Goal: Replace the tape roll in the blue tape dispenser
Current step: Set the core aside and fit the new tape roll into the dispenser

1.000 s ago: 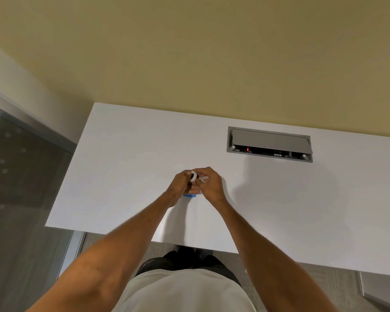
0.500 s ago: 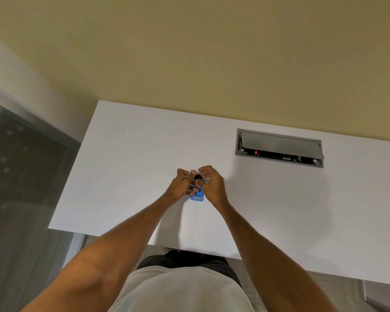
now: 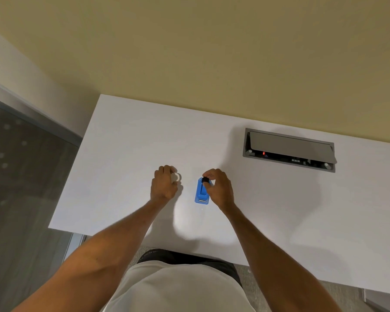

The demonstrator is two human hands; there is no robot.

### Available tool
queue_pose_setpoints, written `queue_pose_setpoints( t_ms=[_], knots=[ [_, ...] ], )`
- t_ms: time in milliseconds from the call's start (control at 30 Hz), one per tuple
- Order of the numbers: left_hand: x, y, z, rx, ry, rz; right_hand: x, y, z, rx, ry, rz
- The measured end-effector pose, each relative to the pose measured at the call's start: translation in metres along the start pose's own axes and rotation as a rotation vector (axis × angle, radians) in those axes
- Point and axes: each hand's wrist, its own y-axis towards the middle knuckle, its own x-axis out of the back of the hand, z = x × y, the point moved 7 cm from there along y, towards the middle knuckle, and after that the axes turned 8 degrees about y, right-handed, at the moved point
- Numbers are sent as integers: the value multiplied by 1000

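Note:
The blue tape dispenser [image 3: 202, 192] lies on the white desk [image 3: 279, 210] between my hands, its cutter end toward me. My right hand [image 3: 218, 188] pinches a small black spindle [image 3: 205, 180] just above the dispenser's far end. My left hand [image 3: 163, 184] is off to the left, apart from the dispenser, and holds a small white tape roll [image 3: 175, 177] at its fingertips, close to the desk surface.
A grey cable box [image 3: 289, 149] with its lid open is sunk into the desk at the back right. The desk's left edge borders a dark glass panel [image 3: 20, 188]. A beige wall [image 3: 212, 52] stands behind the desk.
My hands have parted. The left one carried the white roll off to the left, and the right one stays over the dispenser with the black spindle. The dispenser now shows in full.

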Motion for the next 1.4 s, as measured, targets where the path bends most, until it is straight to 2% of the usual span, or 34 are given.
queue_pose_setpoints(
  t_ms=[500, 800, 1067, 1300, 1400],
  knots=[
    [-6, 30, 11, 102, 18, -1, -15, 25, 0, -33, -82, 60],
    [-7, 34, 12, 101, 11, 4, -17, 25, -2, -24, -112, 73],
    [-3, 19, 10, 139, -112, -48, -12, 16, 3, -26, -86, 62],
    [7, 1, -11, -30, -38, -108, -2, 2, 12, 24, 13, 21],
    [12, -6, -30, -121, -162, -116, 1, -5, 10, 13, 41, 13]
  ],
)
